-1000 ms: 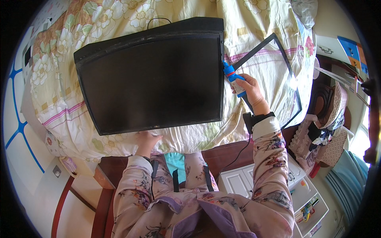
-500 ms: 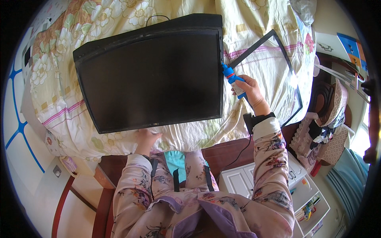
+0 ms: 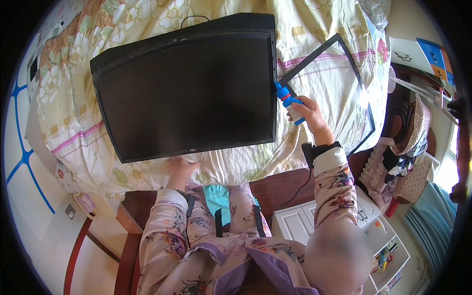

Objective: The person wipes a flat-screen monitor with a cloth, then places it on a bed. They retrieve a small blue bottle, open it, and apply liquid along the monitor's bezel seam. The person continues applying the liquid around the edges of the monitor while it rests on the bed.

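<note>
A black flat-screen monitor (image 3: 184, 96) lies face up on the flowered bedspread (image 3: 236, 167). My right hand (image 3: 309, 112) is closed round a small blue glue bottle (image 3: 296, 112) with a red ring below its cap. The bottle tilts up and left, its nozzle at the monitor's right edge; whether it touches the edge I cannot tell. At the monitor's near edge, left of its middle, rests my left hand (image 3: 182, 169). Its thumb sticks out to the right, while the other fingers are hidden at the edge.
A thin black frame strip (image 3: 355, 69), bent at its corners, lies on the bedspread to the right of the monitor. A black cable (image 3: 195, 17) loops out behind the screen. Nearer to me on the right stands a white drawer cabinet (image 3: 295, 221); beyond it is a chair with cloths (image 3: 405, 162).
My right hand has brought the bottle slightly down along the monitor's right edge. The monitor sits a touch higher in view. My left hand stays at the near edge.
</note>
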Action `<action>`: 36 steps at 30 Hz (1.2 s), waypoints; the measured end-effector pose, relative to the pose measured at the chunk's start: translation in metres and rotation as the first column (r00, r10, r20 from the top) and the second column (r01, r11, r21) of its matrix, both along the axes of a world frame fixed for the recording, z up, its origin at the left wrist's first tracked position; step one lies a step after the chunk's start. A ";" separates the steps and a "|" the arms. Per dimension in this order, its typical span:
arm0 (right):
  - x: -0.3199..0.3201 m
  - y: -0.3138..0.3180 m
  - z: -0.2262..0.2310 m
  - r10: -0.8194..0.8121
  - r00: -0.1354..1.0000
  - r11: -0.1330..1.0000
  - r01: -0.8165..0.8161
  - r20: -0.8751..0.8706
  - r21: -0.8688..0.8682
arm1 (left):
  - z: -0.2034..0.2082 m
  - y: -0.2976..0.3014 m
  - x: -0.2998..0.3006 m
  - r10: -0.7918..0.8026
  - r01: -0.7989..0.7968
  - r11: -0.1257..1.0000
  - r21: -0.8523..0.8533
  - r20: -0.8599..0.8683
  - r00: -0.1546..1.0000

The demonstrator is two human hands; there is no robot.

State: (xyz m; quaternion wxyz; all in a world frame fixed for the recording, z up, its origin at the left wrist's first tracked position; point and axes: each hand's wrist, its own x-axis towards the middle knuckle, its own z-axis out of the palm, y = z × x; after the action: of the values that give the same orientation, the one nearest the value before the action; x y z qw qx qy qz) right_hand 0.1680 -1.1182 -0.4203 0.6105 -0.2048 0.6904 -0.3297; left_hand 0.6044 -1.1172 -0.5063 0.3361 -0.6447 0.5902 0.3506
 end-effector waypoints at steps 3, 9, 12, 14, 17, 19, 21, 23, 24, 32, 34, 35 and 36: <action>0.001 0.005 0.001 0.005 1.000 1.000 -0.005 -0.011 0.009 | 0.000 -0.001 0.000 -0.001 0.001 1.000 0.002 0.000 1.000; 0.003 0.017 -0.002 -0.053 0.998 0.999 0.053 0.027 -0.006 | 0.005 -0.003 -0.002 -0.020 0.019 0.999 0.043 0.017 1.000; 0.004 0.024 -0.003 -0.067 0.997 0.998 0.067 0.038 -0.003 | 0.006 0.000 -0.003 -0.056 0.059 0.995 -0.081 0.050 0.997; 0.004 0.026 -0.002 -0.062 0.998 0.998 0.062 0.032 -0.003 | 0.006 0.000 -0.003 -0.056 0.058 0.995 -0.085 0.020 0.998; 0.005 0.028 -0.001 -0.043 0.999 0.999 0.043 0.014 -0.005 | 0.008 -0.003 -0.005 -0.035 0.036 0.999 -0.024 0.028 0.999; 0.006 0.029 -0.001 -0.039 0.999 0.999 0.039 0.004 -0.007 | 0.009 -0.005 -0.006 -0.030 0.030 1.000 0.009 0.029 0.999; 0.007 0.029 0.000 -0.025 1.000 1.000 0.025 0.008 -0.016 | 0.010 -0.007 -0.007 -0.040 0.039 0.999 0.021 0.025 0.999; 0.008 0.030 0.000 -0.017 1.000 1.000 0.017 0.011 -0.022 | 0.010 -0.007 -0.007 -0.034 0.033 0.999 0.025 0.032 0.999; 0.008 0.030 -0.001 -0.016 1.000 1.000 0.016 0.013 -0.023 | 0.010 -0.006 -0.007 -0.035 0.034 0.999 0.021 0.040 0.999; 0.010 0.036 0.000 0.001 1.000 1.000 -0.001 -0.018 -0.013 | 0.007 -0.004 -0.004 -0.032 0.032 0.999 0.014 0.026 0.999; 0.010 0.038 0.000 0.015 0.999 1.000 -0.016 -0.039 -0.007 | 0.006 -0.003 -0.003 -0.061 0.061 0.998 -0.018 0.011 0.998; 0.010 0.039 0.001 0.021 0.999 1.000 -0.021 -0.035 -0.006 | 0.005 -0.002 -0.002 -0.095 0.095 0.994 -0.062 -0.002 0.995; 0.010 0.040 0.001 0.026 0.999 1.000 -0.026 -0.040 0.001 | 0.004 -0.001 -0.001 -0.136 0.136 0.986 -0.099 0.004 0.991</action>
State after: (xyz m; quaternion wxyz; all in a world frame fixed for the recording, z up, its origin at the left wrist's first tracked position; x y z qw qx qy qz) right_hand 0.1782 -1.0777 -0.4190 0.6008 -0.2200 0.6998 -0.3176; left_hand 0.6035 -1.1178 -0.5021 0.3260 -0.6185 0.6499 0.2979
